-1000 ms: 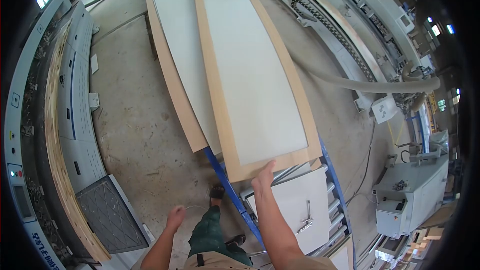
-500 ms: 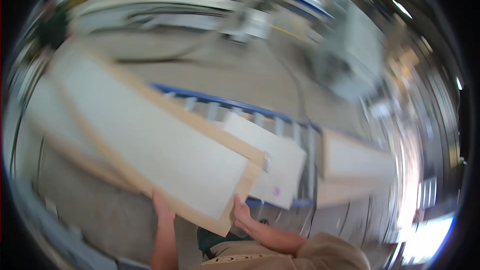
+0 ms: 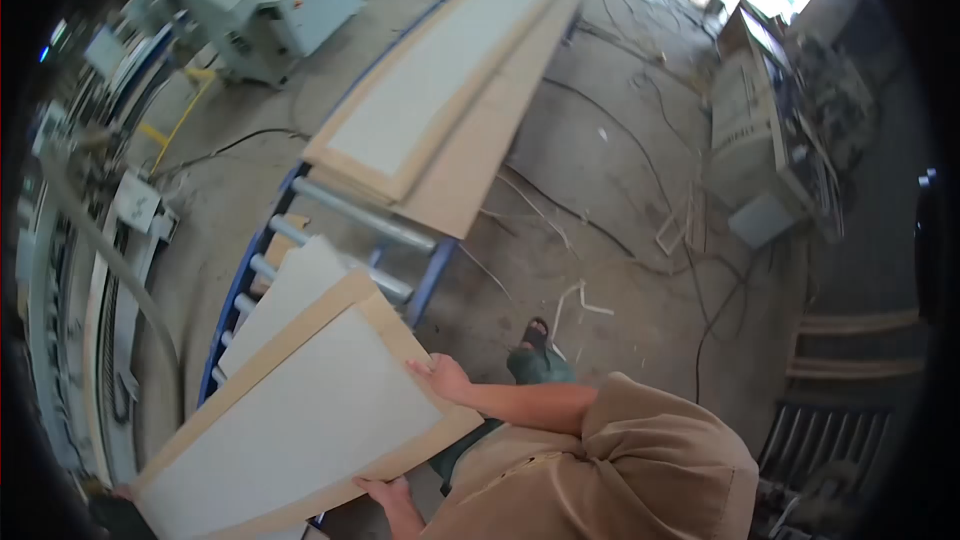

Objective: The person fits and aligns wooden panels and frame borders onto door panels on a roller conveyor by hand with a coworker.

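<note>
A long door-like panel (image 3: 300, 400) with a pale grey-white centre and a bare wood border reaches from me towards the lower left. My right hand (image 3: 440, 378) grips the border at its near end, thumb on top. Lower down, my left hand (image 3: 388, 492) holds the long edge, its fingers partly hidden under the panel. At the far end, a co-worker's dark sleeve (image 3: 115, 512) and hand show at the frame's edge. Partly beneath the panel, a white board (image 3: 290, 290) lies on a blue roller conveyor (image 3: 262, 265).
Further along the conveyor, a similar framed panel (image 3: 450, 70) rests on a plain wood board (image 3: 490, 140). A grey machine cabinet (image 3: 270, 0) stands beyond it. Cables (image 3: 590, 215) and wood strips litter the floor to the right. Another machine (image 3: 745, 130) stands there.
My view has swung to the right, bringing the stacked panels and right-hand floor into sight. Both hands still hold the panel, now at the lower left of the view.
</note>
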Action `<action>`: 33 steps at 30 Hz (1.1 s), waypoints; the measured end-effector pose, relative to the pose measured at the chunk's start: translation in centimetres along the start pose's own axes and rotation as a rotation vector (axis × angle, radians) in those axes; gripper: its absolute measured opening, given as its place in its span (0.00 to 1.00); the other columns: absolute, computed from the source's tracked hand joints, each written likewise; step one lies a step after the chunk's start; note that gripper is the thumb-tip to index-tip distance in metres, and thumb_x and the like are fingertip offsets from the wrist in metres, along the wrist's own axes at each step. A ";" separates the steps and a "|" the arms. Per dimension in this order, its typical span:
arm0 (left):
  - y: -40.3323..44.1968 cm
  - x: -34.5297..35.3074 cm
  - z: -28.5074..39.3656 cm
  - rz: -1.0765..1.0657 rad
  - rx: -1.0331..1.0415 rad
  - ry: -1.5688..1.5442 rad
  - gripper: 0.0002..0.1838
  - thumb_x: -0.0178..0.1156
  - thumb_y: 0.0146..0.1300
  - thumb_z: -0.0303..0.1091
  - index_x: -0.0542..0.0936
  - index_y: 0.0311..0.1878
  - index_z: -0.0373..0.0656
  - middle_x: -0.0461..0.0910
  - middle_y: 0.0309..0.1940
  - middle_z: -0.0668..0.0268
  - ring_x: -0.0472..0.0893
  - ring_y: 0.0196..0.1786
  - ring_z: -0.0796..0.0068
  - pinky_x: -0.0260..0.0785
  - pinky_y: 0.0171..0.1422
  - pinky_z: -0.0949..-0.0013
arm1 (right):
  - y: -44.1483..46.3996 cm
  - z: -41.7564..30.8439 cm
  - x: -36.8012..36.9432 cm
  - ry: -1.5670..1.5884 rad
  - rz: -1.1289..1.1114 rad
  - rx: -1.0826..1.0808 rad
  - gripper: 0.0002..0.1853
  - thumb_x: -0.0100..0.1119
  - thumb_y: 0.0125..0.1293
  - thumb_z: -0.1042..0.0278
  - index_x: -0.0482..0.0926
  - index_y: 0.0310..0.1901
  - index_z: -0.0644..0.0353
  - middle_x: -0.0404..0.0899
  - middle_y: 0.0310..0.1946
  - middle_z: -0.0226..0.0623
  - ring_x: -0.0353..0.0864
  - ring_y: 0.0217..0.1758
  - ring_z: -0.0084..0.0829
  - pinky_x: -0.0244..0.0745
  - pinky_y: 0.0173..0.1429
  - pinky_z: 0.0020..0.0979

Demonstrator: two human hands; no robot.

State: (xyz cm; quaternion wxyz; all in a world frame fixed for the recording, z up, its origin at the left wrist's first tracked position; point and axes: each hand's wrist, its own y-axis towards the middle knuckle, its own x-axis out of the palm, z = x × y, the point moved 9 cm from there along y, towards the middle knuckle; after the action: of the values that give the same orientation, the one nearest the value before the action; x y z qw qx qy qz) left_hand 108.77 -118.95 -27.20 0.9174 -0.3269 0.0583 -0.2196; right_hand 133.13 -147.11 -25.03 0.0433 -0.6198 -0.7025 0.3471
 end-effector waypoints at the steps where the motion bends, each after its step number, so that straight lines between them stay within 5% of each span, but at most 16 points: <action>1: 0.6 1.1 -1.9 -0.047 0.216 0.466 0.36 0.44 0.72 0.63 0.62 0.75 0.51 0.66 0.71 0.62 0.68 0.71 0.55 0.64 0.72 0.46 | 0.6 1.0 -2.2 -0.055 0.050 -0.035 0.38 0.58 0.63 0.28 0.80 0.35 0.68 0.83 0.28 0.49 0.84 0.34 0.42 0.76 0.40 0.42; 3: -2.9 2.3 -1.6 -0.060 0.178 0.574 0.34 0.47 0.69 0.61 0.67 0.71 0.51 0.70 0.68 0.63 0.71 0.68 0.55 0.67 0.69 0.45 | -0.1 1.8 -8.8 0.074 -0.011 0.134 0.39 0.57 0.62 0.27 0.80 0.37 0.68 0.83 0.33 0.52 0.84 0.40 0.45 0.76 0.45 0.45; 5: -7.9 11.4 -6.4 0.028 -0.329 -0.257 0.32 0.51 0.65 0.59 0.72 0.67 0.50 0.75 0.63 0.62 0.75 0.64 0.56 0.70 0.66 0.46 | 2.5 1.6 -18.1 0.091 -0.039 0.170 0.38 0.55 0.64 0.28 0.79 0.40 0.68 0.83 0.39 0.53 0.84 0.46 0.48 0.75 0.49 0.46; 8: -13.1 19.4 -6.1 -0.211 -0.314 -0.246 0.30 0.50 0.66 0.59 0.75 0.61 0.47 0.78 0.59 0.61 0.77 0.61 0.56 0.72 0.63 0.46 | 5.2 1.2 -25.8 0.085 -0.084 0.159 0.37 0.52 0.67 0.30 0.79 0.46 0.67 0.83 0.45 0.53 0.82 0.52 0.49 0.75 0.53 0.48; 11: -15.7 23.0 -3.5 -0.097 -0.224 -0.417 0.30 0.49 0.68 0.58 0.74 0.63 0.45 0.78 0.59 0.60 0.78 0.60 0.54 0.73 0.62 0.46 | 8.3 0.5 -35.0 0.093 -0.051 0.161 0.37 0.52 0.68 0.31 0.79 0.45 0.68 0.83 0.44 0.53 0.83 0.50 0.48 0.75 0.53 0.47; 13: -13.9 23.3 -3.2 -0.055 -0.208 -0.324 0.30 0.47 0.71 0.56 0.71 0.66 0.43 0.76 0.60 0.57 0.78 0.60 0.50 0.75 0.61 0.44 | 10.0 0.1 -40.6 0.086 -0.035 0.174 0.37 0.51 0.68 0.31 0.79 0.45 0.68 0.83 0.43 0.53 0.84 0.48 0.47 0.75 0.53 0.46; 15: -14.3 28.8 -1.2 -0.413 0.244 0.620 0.30 0.44 0.73 0.55 0.70 0.66 0.42 0.75 0.63 0.57 0.75 0.63 0.51 0.71 0.66 0.44 | 11.4 0.3 -45.7 0.063 -0.008 0.145 0.40 0.51 0.68 0.30 0.79 0.44 0.72 0.83 0.43 0.55 0.84 0.47 0.49 0.75 0.53 0.46; 22: -20.1 46.8 -7.9 -0.069 -0.240 -0.242 0.31 0.43 0.73 0.55 0.68 0.69 0.44 0.71 0.67 0.60 0.69 0.69 0.55 0.62 0.74 0.49 | 22.7 3.2 -60.6 0.051 0.113 0.088 0.44 0.53 0.66 0.28 0.79 0.50 0.75 0.83 0.44 0.60 0.83 0.51 0.50 0.75 0.54 0.44; 24: -15.1 47.7 -11.3 -0.278 -0.130 0.010 0.32 0.41 0.73 0.56 0.67 0.70 0.44 0.70 0.68 0.60 0.69 0.70 0.55 0.61 0.74 0.50 | 26.3 3.6 -64.1 0.102 0.069 0.115 0.43 0.54 0.66 0.28 0.79 0.51 0.75 0.83 0.44 0.60 0.83 0.51 0.49 0.75 0.54 0.44; 28: -18.8 68.5 -13.5 -0.491 -0.265 -0.373 0.32 0.38 0.73 0.58 0.67 0.71 0.46 0.70 0.68 0.61 0.69 0.69 0.55 0.62 0.74 0.49 | 38.6 1.5 -74.7 0.023 0.135 0.028 0.41 0.55 0.66 0.29 0.80 0.46 0.73 0.84 0.41 0.57 0.84 0.47 0.48 0.76 0.51 0.42; 29: -22.0 73.8 -12.9 -0.488 -0.252 -0.275 0.31 0.36 0.72 0.52 0.61 0.74 0.49 0.69 0.69 0.61 0.68 0.70 0.56 0.61 0.75 0.51 | 42.0 -0.1 -79.2 0.002 0.127 0.047 0.41 0.55 0.66 0.29 0.80 0.45 0.73 0.84 0.40 0.56 0.84 0.46 0.48 0.76 0.50 0.42; 31: -19.7 76.8 -17.2 -0.394 -0.297 -0.167 0.37 0.34 0.70 0.61 0.62 0.73 0.48 0.69 0.69 0.61 0.68 0.69 0.55 0.61 0.74 0.51 | 44.1 -2.2 -84.3 0.025 0.080 0.144 0.40 0.55 0.66 0.29 0.80 0.43 0.72 0.84 0.39 0.55 0.84 0.43 0.48 0.76 0.48 0.42; 33: -19.4 79.5 -18.0 -0.318 -0.122 0.382 0.40 0.31 0.70 0.68 0.63 0.73 0.50 0.69 0.69 0.62 0.69 0.68 0.56 0.63 0.72 0.51 | 48.4 -1.0 -89.0 0.112 0.077 0.160 0.41 0.55 0.65 0.29 0.80 0.42 0.73 0.83 0.37 0.54 0.84 0.42 0.47 0.76 0.47 0.43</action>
State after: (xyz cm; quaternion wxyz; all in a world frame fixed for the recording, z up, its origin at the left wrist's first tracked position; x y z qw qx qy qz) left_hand 168.51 -177.72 -26.23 0.8221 -0.3394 0.1915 -0.4151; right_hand 194.60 -227.30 -17.61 0.1186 -0.6594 -0.6446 0.3683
